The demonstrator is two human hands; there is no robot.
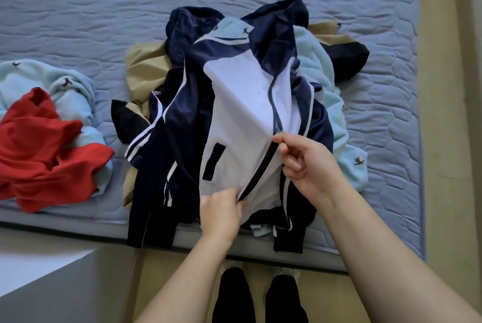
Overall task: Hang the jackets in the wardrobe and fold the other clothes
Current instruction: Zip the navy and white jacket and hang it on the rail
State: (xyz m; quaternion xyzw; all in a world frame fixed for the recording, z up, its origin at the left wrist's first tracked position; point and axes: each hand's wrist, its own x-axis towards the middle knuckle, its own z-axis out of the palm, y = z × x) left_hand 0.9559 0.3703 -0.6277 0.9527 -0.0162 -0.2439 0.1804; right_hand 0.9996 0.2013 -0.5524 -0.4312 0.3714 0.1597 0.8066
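Head view.
A: What do the fingers grip?
B: The left hand [221, 214] pinches the lower zip edge of the navy and white zip jacket [234, 103]; the right hand [305, 163] pinches it higher.
A: And the jacket?
B: Beneath the fingers, atop clothes [140, 67] on the blue quilted bed [78, 9].

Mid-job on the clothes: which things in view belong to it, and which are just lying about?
In the job: navy and white jacket, gripped at its zip by the left hand and right hand; tan and black garment; red garment; pale blue fleece on the left; pale blue fleece on the right.
Lying about: mattress; grey box at lower left.
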